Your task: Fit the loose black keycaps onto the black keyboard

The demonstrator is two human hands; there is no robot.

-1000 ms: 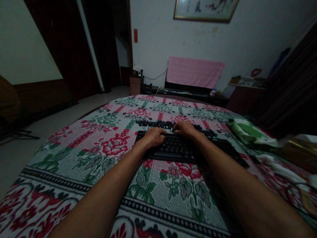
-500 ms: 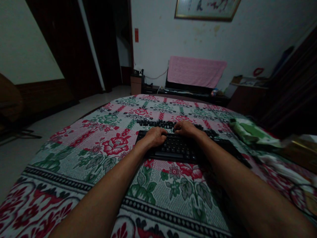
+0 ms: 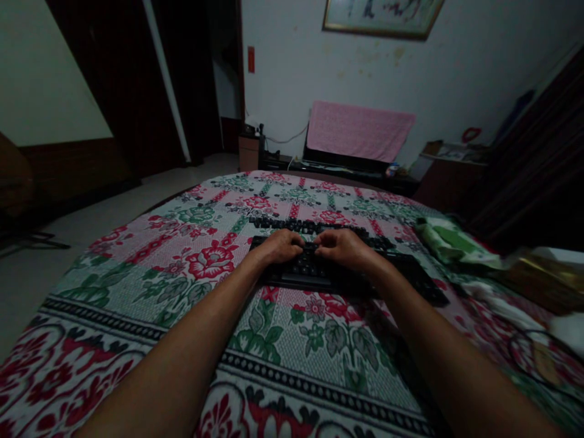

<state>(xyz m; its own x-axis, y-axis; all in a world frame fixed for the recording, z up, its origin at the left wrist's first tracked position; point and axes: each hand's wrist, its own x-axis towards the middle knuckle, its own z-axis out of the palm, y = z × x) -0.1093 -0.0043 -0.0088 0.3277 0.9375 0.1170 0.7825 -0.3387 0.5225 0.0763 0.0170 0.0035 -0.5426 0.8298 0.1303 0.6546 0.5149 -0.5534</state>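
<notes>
Keyboard [image 3: 347, 277], black and long, lies flat on the big bed [image 3: 137, 267] with the red and green flower cover; it sits past the middle of the bed, a little to the right; both hands rest on its keys. Behind the bed stands a low dark shelf with a pink cloth [image 3: 360, 131] draped over something on it; a framed picture [image 3: 381, 17] hangs on the white wall above. On the right side of the bed lies a green and white bundle [image 3: 449, 243], near the keyboard's right end but not touching it; closer in on the right a dark cord [image 3: 529, 350] curls on the cover. Just behind the keyboard runs a row of loose black keys [image 3: 292, 225], or maybe a second keyboard; the room is too dark to be sure. The left hand [image 3: 277, 247] lies on the left part of the keyboard, fingers bent down onto the keys, holding nothing; the right hand [image 3: 343, 247] lies just beside it near the middle, fingers curled down on the keys too, holding nothing; the two hands are close together, fingertips nearly meeting.
</notes>
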